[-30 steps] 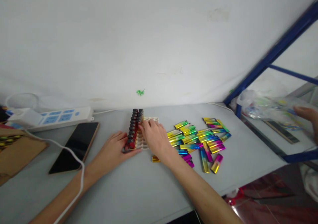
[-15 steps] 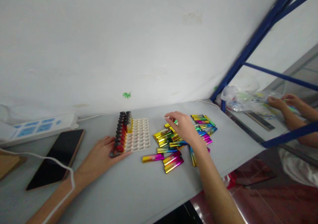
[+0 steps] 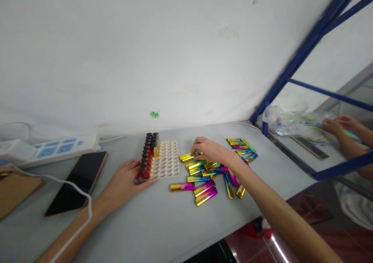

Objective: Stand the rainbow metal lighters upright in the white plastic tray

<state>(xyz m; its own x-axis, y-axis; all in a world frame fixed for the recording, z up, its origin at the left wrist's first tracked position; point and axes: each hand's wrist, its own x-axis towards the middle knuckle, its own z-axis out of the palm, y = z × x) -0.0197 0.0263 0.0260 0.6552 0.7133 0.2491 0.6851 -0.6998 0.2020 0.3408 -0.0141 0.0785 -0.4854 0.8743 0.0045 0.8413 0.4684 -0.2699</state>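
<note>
A white tray with rows of round holes (image 3: 169,160) lies on the grey table. Red and yellow lighters with black tops (image 3: 148,158) stand in its left columns. My left hand (image 3: 124,180) is wrapped round the tray's near left corner, thumb along the front edge. Right of the tray is a loose pile of shiny gold, magenta, blue and green metallic sleeves (image 3: 205,191). Over the pile's back left part, my right hand (image 3: 206,149) has its fingers closed on a small piece with a silvery end; the rest of it is hidden.
A black phone (image 3: 76,183), a white power strip (image 3: 65,148) and brown cardboard (image 3: 17,189) lie at the left, with a white cable over my left forearm. A blue metal frame (image 3: 305,41) rises at the right. Beyond it, another person's hands (image 3: 339,127) work near plastic bags (image 3: 279,119).
My right hand has come down onto the sleeves, and its fingers have closed. The view has shifted slightly. My left hand stays at the tray's corner.
</note>
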